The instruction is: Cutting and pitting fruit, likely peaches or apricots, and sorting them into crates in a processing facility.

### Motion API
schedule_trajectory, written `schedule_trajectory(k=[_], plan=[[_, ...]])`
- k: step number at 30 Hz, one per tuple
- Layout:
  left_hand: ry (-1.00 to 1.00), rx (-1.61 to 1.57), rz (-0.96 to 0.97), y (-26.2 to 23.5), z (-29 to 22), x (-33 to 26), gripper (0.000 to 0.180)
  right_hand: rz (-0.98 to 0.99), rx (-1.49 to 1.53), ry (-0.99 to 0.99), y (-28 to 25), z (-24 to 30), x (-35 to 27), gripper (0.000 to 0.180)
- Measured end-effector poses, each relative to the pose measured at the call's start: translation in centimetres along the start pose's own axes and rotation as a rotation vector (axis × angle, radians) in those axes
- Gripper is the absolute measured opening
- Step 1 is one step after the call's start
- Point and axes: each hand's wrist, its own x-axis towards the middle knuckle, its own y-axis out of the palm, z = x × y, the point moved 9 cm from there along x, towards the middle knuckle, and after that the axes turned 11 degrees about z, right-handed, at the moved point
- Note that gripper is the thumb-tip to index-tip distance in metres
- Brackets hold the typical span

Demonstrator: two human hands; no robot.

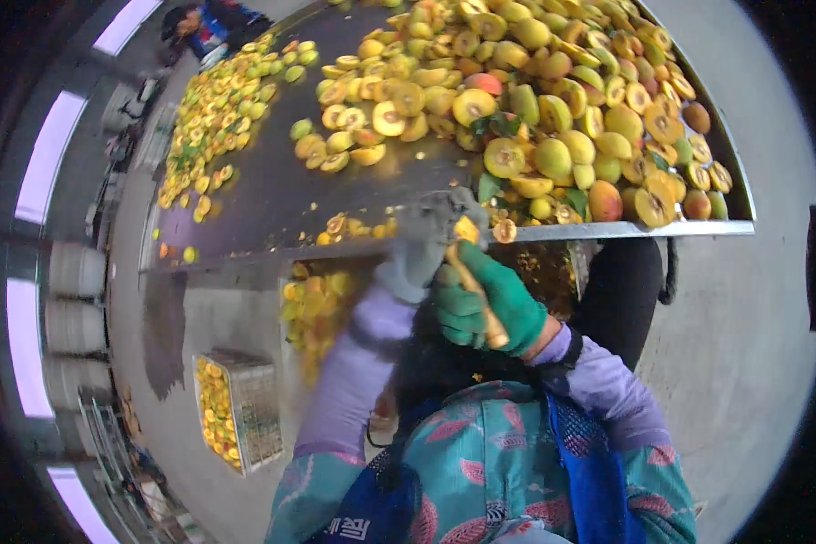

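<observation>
One wooden-handled tool (477,295) is gripped in the closed right hand (494,297) near the table edge (626,230), yellow fruit piece (465,228) at its tip; left hand (419,240) blurred, opening and hold cannot be told; white characters printed on blue strap (385,499); bare tabletop (263,190) seen between fruit heaps (553,159).

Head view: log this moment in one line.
Left hand: grey-gloved, blurred, grip unclear | Right hand: green-gloved, gripping tan handle | Table: heaped cut fruit

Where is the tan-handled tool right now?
Head view, slightly right of centre: the tan-handled tool is in the green-gloved right hand, by the table's near edge, just right of the grey-gloved left hand.
</observation>
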Motion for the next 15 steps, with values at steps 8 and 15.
schedule_trajectory(k=[8, 15], plan=[[-0.363, 0.043, -0.372, -5.4, 7.8, -8.4, 0.033, 0.092, 0.176, 0.08, -0.8, -2.7, -2.5, 0.044], [-0.517, 1.221, -0.148, -18.3, 3.9, -6.5, 0.024, -0.467, -0.078, 0.088, -5.7, 0.2, -6.3, 0.032]])
